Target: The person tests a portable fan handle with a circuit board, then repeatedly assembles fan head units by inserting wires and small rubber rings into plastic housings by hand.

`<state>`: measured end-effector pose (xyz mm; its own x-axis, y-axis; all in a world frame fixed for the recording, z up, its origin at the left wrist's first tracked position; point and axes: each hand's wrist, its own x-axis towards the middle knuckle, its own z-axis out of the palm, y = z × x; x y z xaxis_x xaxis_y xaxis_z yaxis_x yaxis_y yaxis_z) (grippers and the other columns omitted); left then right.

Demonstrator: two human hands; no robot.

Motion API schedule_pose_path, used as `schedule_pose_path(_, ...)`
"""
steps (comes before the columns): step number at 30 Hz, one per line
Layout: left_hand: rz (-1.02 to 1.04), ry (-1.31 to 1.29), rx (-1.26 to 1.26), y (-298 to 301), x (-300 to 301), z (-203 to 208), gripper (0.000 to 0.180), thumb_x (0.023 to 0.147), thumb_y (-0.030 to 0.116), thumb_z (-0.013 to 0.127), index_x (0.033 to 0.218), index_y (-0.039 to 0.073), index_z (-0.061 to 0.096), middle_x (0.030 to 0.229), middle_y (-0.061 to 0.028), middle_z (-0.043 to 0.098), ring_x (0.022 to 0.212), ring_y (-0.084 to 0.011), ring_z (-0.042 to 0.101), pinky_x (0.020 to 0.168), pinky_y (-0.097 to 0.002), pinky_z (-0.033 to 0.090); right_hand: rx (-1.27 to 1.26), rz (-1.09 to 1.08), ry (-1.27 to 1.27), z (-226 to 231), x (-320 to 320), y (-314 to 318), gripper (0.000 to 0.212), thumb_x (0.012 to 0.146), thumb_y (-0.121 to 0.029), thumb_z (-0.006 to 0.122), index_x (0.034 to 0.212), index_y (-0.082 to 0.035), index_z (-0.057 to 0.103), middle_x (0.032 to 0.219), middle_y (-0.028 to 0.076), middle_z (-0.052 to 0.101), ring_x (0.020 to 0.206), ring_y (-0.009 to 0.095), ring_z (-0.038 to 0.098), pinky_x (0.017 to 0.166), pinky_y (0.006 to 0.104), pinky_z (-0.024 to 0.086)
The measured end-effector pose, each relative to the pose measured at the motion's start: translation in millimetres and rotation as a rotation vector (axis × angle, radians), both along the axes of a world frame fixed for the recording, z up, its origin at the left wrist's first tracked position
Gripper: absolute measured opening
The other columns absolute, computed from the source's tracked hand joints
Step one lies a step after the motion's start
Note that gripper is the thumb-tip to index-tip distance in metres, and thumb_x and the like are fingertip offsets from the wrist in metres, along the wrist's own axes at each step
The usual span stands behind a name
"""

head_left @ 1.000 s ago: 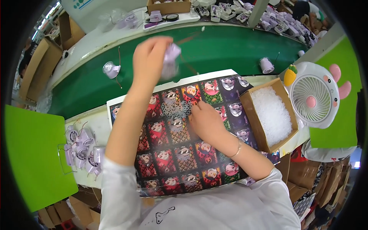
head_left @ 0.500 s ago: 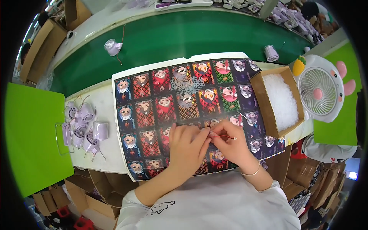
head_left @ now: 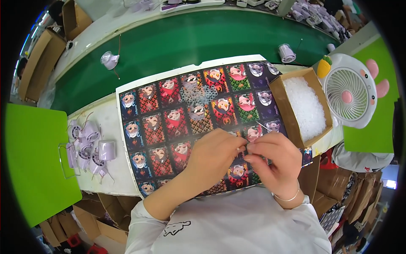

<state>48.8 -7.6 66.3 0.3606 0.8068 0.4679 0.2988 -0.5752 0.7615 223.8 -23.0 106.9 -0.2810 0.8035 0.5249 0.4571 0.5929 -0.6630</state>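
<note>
My left hand (head_left: pixel 218 154) is closed over the printed sheet (head_left: pixel 169 142), its fingertips pinched together and pointing right. Against them meet the fingertips of my right hand (head_left: pixel 277 158), thumb and fingers curled inward. Whatever sits between the two sets of fingertips is small and mostly hidden; the red wire seen earlier cannot be made out. Just beyond my right hand lies a thin metal shaft (head_left: pixel 263 125) on the sheet. A cluster of small clear rings (head_left: pixel 198 94) rests farther up the sheet, which carries rows of cartoon figures.
An open cardboard box (head_left: pixel 292 116) of white translucent bits stands to the right, beside a white fan (head_left: pixel 347 91) with pink ears. Several pale purple housings (head_left: pixel 91 144) with wires lie at left. Two more parts sit on the green belt (head_left: pixel 186 40).
Both hands have shifted right, and the right hand's fingers have curled more. The red wire with its white end, visible at the fingertips before, is out of sight. The view has turned slightly.
</note>
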Motion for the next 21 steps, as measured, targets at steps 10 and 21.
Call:
schedule_pose_path(10,0.053,0.051,0.137,6.6,9.1,-14.5,0.029,0.074,0.004,0.067,0.102,-0.002,0.061,0.080,-0.0091,0.061,0.074,-0.0263,0.061,0.063,-0.0356,0.051,-0.158,-0.110,-0.135,2.6,-3.6,4.3,0.024,0.069,-0.001,0.078,0.090,0.000,0.066,0.081,0.010,0.059,0.068,0.026,0.059,0.058,0.0339,0.048)
schedule_pose_path(21,0.049,0.248,-0.133,6.2,-0.8,-39.1,0.019,0.080,0.004,0.059,0.100,0.003,0.058,0.102,-0.0145,0.059,0.090,-0.0343,0.060,0.078,-0.0435,0.051,-0.344,-0.132,0.029,-30.4,14.1,23.8,0.013,0.085,-0.011,0.071,0.080,-0.001,0.064,0.072,0.007,0.059,0.061,0.016,0.057,0.052,0.0306,0.044)
